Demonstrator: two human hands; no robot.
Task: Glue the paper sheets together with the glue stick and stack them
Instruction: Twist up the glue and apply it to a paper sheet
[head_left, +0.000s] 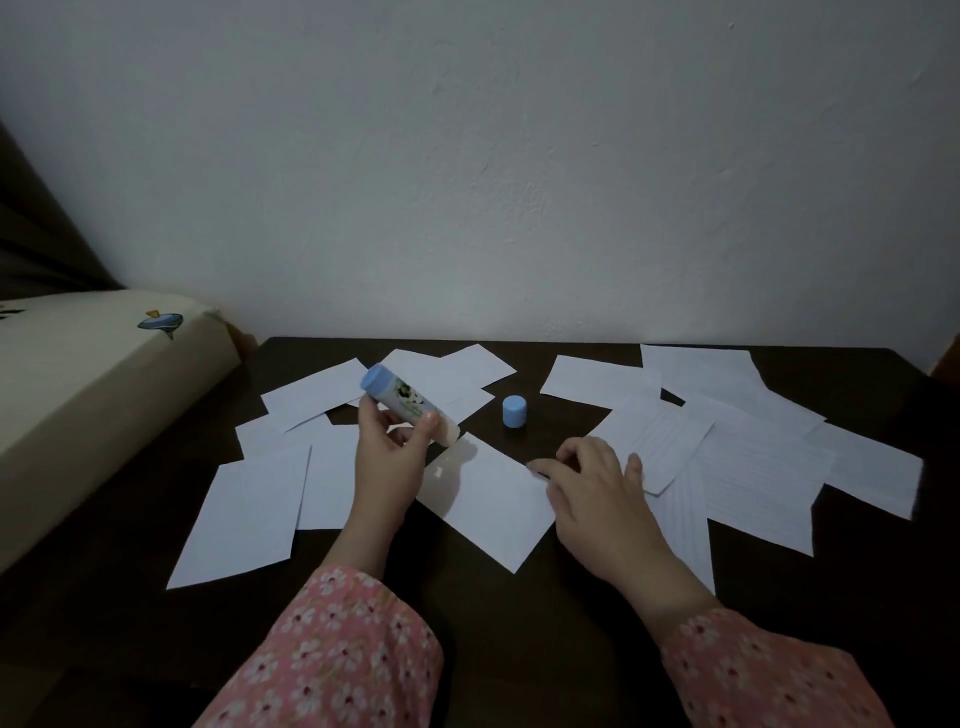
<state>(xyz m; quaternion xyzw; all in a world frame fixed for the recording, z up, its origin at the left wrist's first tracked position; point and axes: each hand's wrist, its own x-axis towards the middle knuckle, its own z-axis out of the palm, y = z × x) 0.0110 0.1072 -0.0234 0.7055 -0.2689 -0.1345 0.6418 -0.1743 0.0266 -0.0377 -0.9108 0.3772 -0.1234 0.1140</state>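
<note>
My left hand (390, 457) grips an uncapped glue stick (408, 404) with a blue base, tilted so its glue end touches the far corner of a white paper sheet (488, 499) lying in the middle of the dark table (519, 613). My right hand (597, 493) lies flat on that sheet's right edge, fingers spread, holding nothing. The stick's blue cap (515, 411) stands upright on the table just beyond the sheet. Several more white sheets lie scattered left (244, 519) and right (753, 478), some of them lined and overlapping.
A cream mattress edge (93, 395) with a printed cover borders the table on the left. A pale wall (519, 182) rises right behind the table's far edge. My pink flowered sleeves (332, 660) fill the near foreground.
</note>
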